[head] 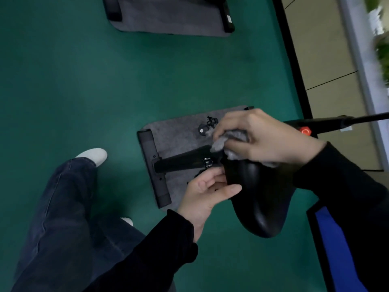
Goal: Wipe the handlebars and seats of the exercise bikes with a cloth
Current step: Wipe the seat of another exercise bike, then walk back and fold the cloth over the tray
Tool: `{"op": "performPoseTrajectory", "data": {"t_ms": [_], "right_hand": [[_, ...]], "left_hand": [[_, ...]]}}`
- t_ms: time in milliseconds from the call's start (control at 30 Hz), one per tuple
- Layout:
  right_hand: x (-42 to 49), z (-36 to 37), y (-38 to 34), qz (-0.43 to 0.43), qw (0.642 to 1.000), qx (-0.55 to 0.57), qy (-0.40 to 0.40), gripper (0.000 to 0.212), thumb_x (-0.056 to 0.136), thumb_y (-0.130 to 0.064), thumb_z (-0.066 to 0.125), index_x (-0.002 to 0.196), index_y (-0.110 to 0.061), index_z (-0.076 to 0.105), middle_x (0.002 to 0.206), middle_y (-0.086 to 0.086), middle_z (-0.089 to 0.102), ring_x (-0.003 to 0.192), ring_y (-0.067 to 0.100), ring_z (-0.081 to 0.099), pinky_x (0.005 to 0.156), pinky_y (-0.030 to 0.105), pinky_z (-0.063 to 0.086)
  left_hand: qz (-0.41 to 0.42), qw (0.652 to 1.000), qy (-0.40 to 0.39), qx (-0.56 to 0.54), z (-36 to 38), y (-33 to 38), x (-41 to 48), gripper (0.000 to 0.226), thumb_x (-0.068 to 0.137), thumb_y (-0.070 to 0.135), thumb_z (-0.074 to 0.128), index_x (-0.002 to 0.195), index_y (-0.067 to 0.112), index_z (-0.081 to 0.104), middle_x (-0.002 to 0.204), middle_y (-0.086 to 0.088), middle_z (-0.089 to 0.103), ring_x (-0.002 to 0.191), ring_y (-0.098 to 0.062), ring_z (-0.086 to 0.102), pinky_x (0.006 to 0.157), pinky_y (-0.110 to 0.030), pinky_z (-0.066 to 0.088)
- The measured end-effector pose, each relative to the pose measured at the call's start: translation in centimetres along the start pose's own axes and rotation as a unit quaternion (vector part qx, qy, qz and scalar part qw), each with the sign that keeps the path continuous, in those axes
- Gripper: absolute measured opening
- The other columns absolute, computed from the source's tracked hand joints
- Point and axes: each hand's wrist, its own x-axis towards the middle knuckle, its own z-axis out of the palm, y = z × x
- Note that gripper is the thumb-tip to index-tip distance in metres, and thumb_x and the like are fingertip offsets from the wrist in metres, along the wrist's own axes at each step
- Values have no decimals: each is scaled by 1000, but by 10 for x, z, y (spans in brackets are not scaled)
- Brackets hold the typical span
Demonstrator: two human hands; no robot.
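- Black seat point(259, 199) stood at lower centre, above the grey mat point(179, 131) on the green floor.
- Left hand point(207, 193) braced the seat's near edge, probably to steady it; fingers loosely curled, thumb flat on the rim.
- Right hand point(261, 138) pressed the grey cloth point(229, 142) onto the seat's far end; fingers bunched around the cloth, gripping it.

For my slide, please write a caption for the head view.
Right hand presses a grey cloth on the black bike seat; left hand steadies it.
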Motion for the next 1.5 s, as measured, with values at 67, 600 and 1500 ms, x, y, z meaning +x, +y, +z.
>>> {"op": "performPoseTrajectory", "data": {"t_ms": [67, 600, 1500], "right_hand": [[6, -3, 14, 55, 997, 45, 14, 15, 85, -12, 61, 94, -20, 71, 94, 2, 71, 89, 24, 66, 82, 43, 51], [-87, 60, -16, 297, 840, 104, 442, 23, 82, 5, 59, 100, -8, 66, 102, 0, 63, 98, -1, 51, 90, 3, 33], [-184, 85, -203, 548, 333, 281, 714, 32, 86, 0, 60, 100, -29, 65, 104, -11, 66, 101, -7, 56, 86, 0, 36]], "left_hand": [[6, 999, -6, 50, -3, 5, 2, 42, 61, 26, 79, 102, 18, 69, 98, 0, 71, 92, -12, 64, 79, -19, 49], [-95, 958, -63, 263, 3, 62, 11, 37, 77, -5, 69, 111, 5, 60, 90, -6, 68, 82, -11, 64, 76, -16, 51], [5, 555, -436, 709, 164, 124, 12, 58, 82, 24, 71, 133, 24, 43, 121, 11, 56, 110, -11, 54, 91, -25, 39]]}}
